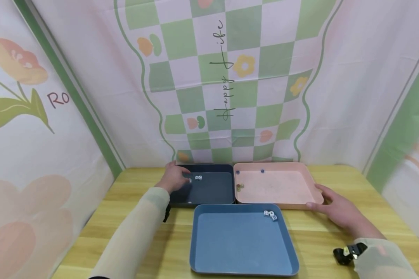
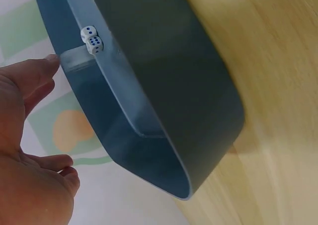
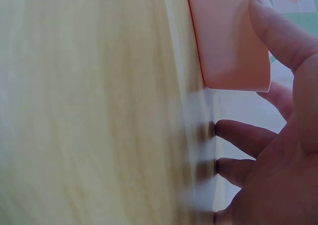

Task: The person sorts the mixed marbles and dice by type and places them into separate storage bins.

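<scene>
My left hand (image 1: 172,177) is at the left end of the dark navy tray (image 1: 213,193), hiding part of it. In the left wrist view a fingertip meets the tray's rim, and nothing shows between the fingers. Two white dice with blue pips (image 2: 93,40) lie together inside; another small white piece (image 1: 190,180) sits near the fingers. My right hand (image 1: 338,207) spans the front right corner of the pink tray (image 1: 279,186), thumb against its front side. Fingers (image 3: 243,135) of that hand spread low beside the tray, close to the wooden table.
A blue tray (image 1: 242,244) stands in front, with several white dice (image 1: 270,215) in its back right corner. The pink tray holds small translucent pieces (image 1: 240,186) and a dark blue one (image 1: 262,171). Patterned cloth (image 1: 227,97) hangs behind the wooden table (image 1: 380,197).
</scene>
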Tool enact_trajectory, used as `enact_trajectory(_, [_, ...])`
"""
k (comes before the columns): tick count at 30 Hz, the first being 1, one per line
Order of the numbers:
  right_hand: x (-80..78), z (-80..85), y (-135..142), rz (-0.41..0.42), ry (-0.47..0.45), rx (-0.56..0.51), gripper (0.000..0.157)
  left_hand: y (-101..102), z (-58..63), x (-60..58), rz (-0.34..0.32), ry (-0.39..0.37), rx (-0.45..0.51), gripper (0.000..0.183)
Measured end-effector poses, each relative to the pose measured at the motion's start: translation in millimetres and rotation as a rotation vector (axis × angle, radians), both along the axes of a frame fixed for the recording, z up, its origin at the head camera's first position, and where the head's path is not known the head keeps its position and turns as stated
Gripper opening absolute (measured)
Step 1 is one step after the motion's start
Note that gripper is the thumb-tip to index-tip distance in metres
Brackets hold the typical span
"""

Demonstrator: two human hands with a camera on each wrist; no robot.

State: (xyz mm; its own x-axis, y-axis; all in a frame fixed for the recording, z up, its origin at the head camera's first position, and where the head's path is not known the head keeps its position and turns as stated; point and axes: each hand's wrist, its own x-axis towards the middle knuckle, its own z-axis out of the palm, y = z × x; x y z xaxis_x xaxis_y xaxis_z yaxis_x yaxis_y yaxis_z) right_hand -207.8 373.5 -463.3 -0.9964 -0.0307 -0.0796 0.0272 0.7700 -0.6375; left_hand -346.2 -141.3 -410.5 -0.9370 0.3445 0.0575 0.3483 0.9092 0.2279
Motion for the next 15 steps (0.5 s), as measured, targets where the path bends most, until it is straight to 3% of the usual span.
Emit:
enact_trajectory(8, [0.5, -0.4, -0.5, 0.008, 0.017, 0.006, 0.1, -0.4, -1.4, 1.5, 0.017, -0.042, 0.023, 0.034])
enact_trajectory(15, [1.4, 1.4, -1.2, 0.008, 0.017, 0.007, 0.1, 16.1, 3.9, 8.6, -0.002, -0.077, 0.036, 0.032])
